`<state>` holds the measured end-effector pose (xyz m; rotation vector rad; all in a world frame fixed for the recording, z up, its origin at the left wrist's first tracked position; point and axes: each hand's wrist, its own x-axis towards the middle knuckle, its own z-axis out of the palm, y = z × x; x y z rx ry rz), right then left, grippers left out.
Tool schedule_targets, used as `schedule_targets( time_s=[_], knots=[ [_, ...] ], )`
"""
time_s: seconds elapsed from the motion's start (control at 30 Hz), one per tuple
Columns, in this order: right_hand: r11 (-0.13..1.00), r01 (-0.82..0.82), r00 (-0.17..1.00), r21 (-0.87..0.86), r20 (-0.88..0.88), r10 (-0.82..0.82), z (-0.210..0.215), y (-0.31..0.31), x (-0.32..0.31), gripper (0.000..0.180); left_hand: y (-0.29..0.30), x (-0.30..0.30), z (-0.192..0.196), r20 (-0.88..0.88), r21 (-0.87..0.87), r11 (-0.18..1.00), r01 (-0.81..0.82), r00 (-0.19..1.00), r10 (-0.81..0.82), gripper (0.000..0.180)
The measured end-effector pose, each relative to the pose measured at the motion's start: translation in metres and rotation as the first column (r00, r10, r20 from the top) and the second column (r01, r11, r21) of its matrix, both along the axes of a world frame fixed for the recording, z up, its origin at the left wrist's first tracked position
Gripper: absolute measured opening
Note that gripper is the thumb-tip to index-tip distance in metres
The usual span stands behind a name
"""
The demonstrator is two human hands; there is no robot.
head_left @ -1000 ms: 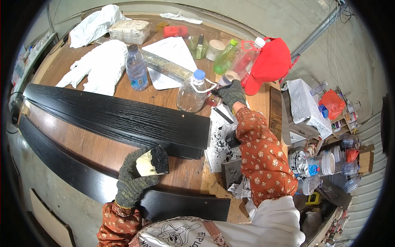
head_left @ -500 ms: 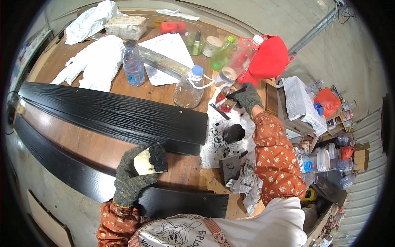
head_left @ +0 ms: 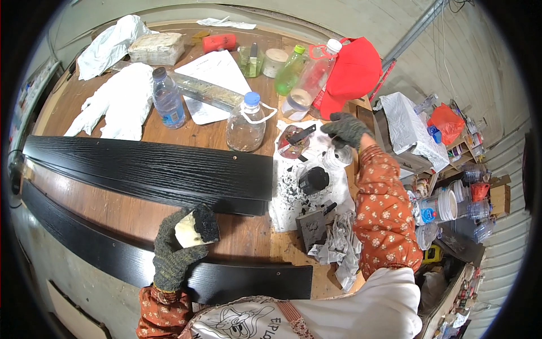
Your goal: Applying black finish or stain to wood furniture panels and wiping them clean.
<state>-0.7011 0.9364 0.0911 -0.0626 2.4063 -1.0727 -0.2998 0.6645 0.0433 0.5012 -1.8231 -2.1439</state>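
Note:
My left hand (head_left: 172, 251), in a dark grey knit glove, grips a pale yellow sponge (head_left: 189, 230) with a black-stained end, above the table beside the black boards. My right hand (head_left: 346, 131), gloved alike, hovers with its fingers stretched leftward and nothing seen in them. Left of it stands a small cut-down container (head_left: 291, 148) with reddish contents and a dark-handled tool (head_left: 305, 133) leaning in it. Nearest below the hand is a whitish ringed object (head_left: 337, 157). A black cup (head_left: 314, 181) sits on the black-specked white cloth (head_left: 283, 210).
A wood-grained black board (head_left: 147, 169) lies across the table; a curved one (head_left: 248, 281) lies nearer me. Behind are a handled clear jug (head_left: 246, 131), a water bottle (head_left: 168, 101), a green bottle (head_left: 290, 72) and a red cap (head_left: 354, 70). A dark block (head_left: 311, 230) sits by crumpled paper (head_left: 341, 246).
My right hand has let go of the dark-handled tool, which now leans in the container, and has drawn back to the right. My left hand still holds the sponge. The view has shifted slightly.

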Motion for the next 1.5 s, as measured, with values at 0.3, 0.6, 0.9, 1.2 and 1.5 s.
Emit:
schedule_targets(
  time_s=[0.3,0.6,0.9,1.2,1.5],
  knots=[
    [0.619,-0.185,0.877,0.763,-0.156,0.455,-0.072,0.002,-0.077,0.054,0.011,0.009,-0.003,0.074,-0.007,0.998,-0.057,0.996,0.057,0.082],
    [0.575,-0.088,0.891,0.813,-0.194,0.41,-0.12,0.012,-0.121,0.042,0.022,0.015,-0.003,0.083,0.134,0.982,-0.13,0.989,0.119,0.08],
    [0.63,-0.069,0.915,0.773,-0.204,0.35,-0.072,0.013,-0.1,0.044,0.022,0.015,-0.003,0.118,-0.002,0.996,-0.084,0.989,0.084,0.08],
    [0.709,-0.267,0.503,0.652,-0.534,0.68,0.058,-0.043,0.016,0.043,0.02,0.014,-0.003,0.047,-0.053,0.995,-0.081,0.995,0.083,0.081],
    [0.702,-0.525,0.495,0.481,-0.498,0.712,0.025,-0.164,0.048,0.057,0.025,0.012,-0.014,-0.052,0.141,0.987,-0.072,0.995,0.08,0.079]
  ],
)
